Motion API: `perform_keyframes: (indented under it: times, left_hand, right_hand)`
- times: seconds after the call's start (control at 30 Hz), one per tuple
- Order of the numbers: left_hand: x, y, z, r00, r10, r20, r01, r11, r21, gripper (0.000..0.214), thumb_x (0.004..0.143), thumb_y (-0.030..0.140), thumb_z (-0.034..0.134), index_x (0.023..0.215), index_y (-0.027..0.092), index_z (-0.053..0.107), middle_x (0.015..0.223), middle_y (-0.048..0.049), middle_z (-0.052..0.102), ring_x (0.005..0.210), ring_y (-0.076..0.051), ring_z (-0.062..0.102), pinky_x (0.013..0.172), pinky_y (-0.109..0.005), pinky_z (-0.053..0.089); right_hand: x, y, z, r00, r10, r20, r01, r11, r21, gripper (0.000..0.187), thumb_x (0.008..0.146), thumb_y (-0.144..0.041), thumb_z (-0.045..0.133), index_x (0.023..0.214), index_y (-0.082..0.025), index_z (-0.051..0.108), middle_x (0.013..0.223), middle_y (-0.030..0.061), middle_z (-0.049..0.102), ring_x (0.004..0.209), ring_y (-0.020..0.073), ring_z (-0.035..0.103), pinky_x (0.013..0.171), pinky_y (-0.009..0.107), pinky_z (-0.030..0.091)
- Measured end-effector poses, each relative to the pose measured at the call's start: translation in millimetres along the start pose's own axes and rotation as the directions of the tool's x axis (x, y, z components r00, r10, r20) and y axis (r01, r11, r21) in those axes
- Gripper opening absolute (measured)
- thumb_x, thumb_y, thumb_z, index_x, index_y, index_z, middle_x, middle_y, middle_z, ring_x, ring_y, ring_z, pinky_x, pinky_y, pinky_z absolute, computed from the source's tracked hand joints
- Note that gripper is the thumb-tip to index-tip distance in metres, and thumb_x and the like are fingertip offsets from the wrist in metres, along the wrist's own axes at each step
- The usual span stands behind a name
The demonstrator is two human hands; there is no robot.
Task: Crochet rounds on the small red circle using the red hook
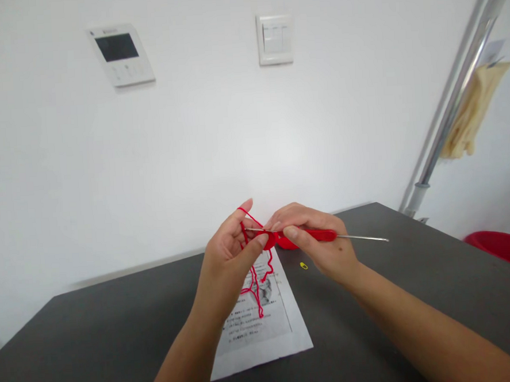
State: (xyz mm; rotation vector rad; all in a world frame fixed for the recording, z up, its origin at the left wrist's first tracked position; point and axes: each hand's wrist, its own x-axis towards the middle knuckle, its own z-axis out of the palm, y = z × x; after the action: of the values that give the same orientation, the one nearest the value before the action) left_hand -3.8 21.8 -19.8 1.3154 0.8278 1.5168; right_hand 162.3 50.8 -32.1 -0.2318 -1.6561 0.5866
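Between the thumb and fingers of my left hand (228, 250) is a small piece of red crochet work (268, 240). Red yarn (252, 216) runs over the raised left index finger, and loose strands hang below the hand. My right hand (318, 239) is closed around the red handle of a crochet hook (322, 234), which has a metal shaft at both ends. Its left tip points across to the left fingers, at the crochet piece. Whether the tip is inside a stitch is too small to tell. Some red material behind the right hand is partly hidden.
A printed sheet of paper (265, 352) lies under the hands on the dark table (117, 332). Near the right hand is a yellow stitch marker (303, 266). The white wall behind carries a panel (121, 55) and a switch (274, 39). A metal pole (461, 97) and red chair (500, 245) stand right.
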Motion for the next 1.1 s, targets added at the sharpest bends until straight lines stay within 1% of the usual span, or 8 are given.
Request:
perform_keyframes:
  times: [0.1, 0.23, 0.47, 0.63, 0.77, 0.9, 1.0, 1.1]
  left_hand:
    - [-2.4, 5.6, 2.4, 1.0, -0.003, -0.004, 0.003, 0.999, 0.033, 0.066, 0.072, 0.021, 0.082, 0.134, 0.017, 0.062, 0.08, 0.0001, 0.069, 0.079, -0.016, 0.067, 0.077, -0.03, 0.055]
    - [-5.8, 12.2, 1.9, 1.0, 0.021, -0.013, -0.02, 0.996, 0.09, 0.069, 0.074, 0.021, 0.081, 0.139, 0.017, 0.058, 0.082, -0.0005, 0.072, 0.08, -0.016, 0.068, 0.079, -0.031, 0.055]
    - [-10.1, 21.2, 4.4, 0.986, 0.095, -0.135, -0.044, 0.94, 0.339, 0.07, 0.074, 0.023, 0.078, 0.14, 0.017, 0.055, 0.073, 0.0032, 0.067, 0.075, -0.017, 0.066, 0.082, -0.034, 0.053]
    - [-7.3, 13.8, 7.5, 0.985, 0.073, -0.154, -0.041, 0.979, 0.198, 0.071, 0.071, 0.018, 0.079, 0.139, 0.018, 0.057, 0.075, 0.0031, 0.068, 0.075, -0.016, 0.065, 0.077, -0.029, 0.052]
    - [1.3, 10.6, 1.1, 0.993, -0.115, -0.029, 0.112, 0.99, -0.09, 0.071, 0.064, 0.018, 0.084, 0.131, 0.012, 0.063, 0.073, 0.0009, 0.069, 0.068, -0.013, 0.063, 0.069, -0.026, 0.05]
    - [9.3, 14.3, -15.6, 0.94, -0.286, 0.189, 0.317, 0.935, -0.162, 0.056, 0.06, 0.018, 0.087, 0.113, 0.012, 0.074, 0.073, -0.0039, 0.07, 0.066, -0.013, 0.062, 0.067, -0.026, 0.048]
    - [10.4, 17.7, -24.1, 0.893, -0.322, 0.314, 0.384, 0.91, -0.158, 0.048, 0.06, 0.019, 0.087, 0.107, 0.013, 0.078, 0.072, -0.0052, 0.069, 0.061, -0.012, 0.058, 0.06, -0.025, 0.044]
    - [9.1, 18.5, -26.0, 0.877, -0.297, 0.377, 0.376, 0.914, -0.155, 0.044, 0.062, 0.02, 0.086, 0.106, 0.016, 0.079, 0.068, -0.0032, 0.065, 0.055, -0.01, 0.051, 0.054, -0.024, 0.038]
  right_hand:
    - [-0.4, 1.4, 0.7, 0.999, -0.041, 0.025, 0.041, 0.999, -0.016, 0.012, 0.096, -0.022, 0.063, 0.095, -0.025, 0.075, 0.092, 0.0036, 0.075, 0.092, 0.0169, 0.07, 0.084, 0.033, 0.057]
    - [0.6, 0.7, -1.4, 0.982, -0.155, 0.104, 0.172, 0.969, -0.175, 0.012, 0.097, -0.024, 0.061, 0.103, -0.025, 0.071, 0.098, 0.0063, 0.076, 0.097, 0.0191, 0.07, 0.087, 0.036, 0.057]
    - [-0.4, 3.8, 2.8, 0.927, -0.274, 0.257, 0.351, 0.875, -0.334, 0.021, 0.1, -0.024, 0.054, 0.12, -0.024, 0.06, 0.112, 0.0096, 0.075, 0.11, 0.0209, 0.068, 0.096, 0.039, 0.056]
    - [-9.4, 11.6, 14.2, 0.931, -0.294, 0.216, 0.362, 0.82, -0.443, 0.027, 0.098, -0.017, 0.051, 0.123, -0.026, 0.054, 0.115, 0.0109, 0.071, 0.111, 0.0233, 0.066, 0.095, 0.042, 0.056]
    - [-13.8, 17.4, 19.0, 0.914, -0.355, 0.199, 0.406, 0.767, -0.497, 0.022, 0.097, -0.016, 0.052, 0.117, -0.025, 0.056, 0.118, 0.012, 0.069, 0.116, 0.0251, 0.064, 0.098, 0.046, 0.054]
    - [-6.2, 9.0, 11.7, 0.901, -0.331, 0.281, 0.419, 0.833, -0.362, 0.017, 0.1, -0.022, 0.052, 0.115, -0.022, 0.06, 0.111, 0.0109, 0.072, 0.111, 0.0217, 0.067, 0.098, 0.04, 0.055]
    - [2.1, -2.6, 1.7, 0.907, -0.249, 0.339, 0.34, 0.908, -0.244, 0.02, 0.1, -0.023, 0.054, 0.118, -0.023, 0.062, 0.112, 0.0099, 0.073, 0.111, 0.0198, 0.068, 0.095, 0.038, 0.057]
    - [6.5, -10.2, -5.7, 0.913, -0.206, 0.351, 0.275, 0.948, -0.159, 0.019, 0.099, -0.022, 0.057, 0.115, -0.025, 0.067, 0.106, 0.0072, 0.076, 0.107, 0.0194, 0.07, 0.098, 0.039, 0.056]
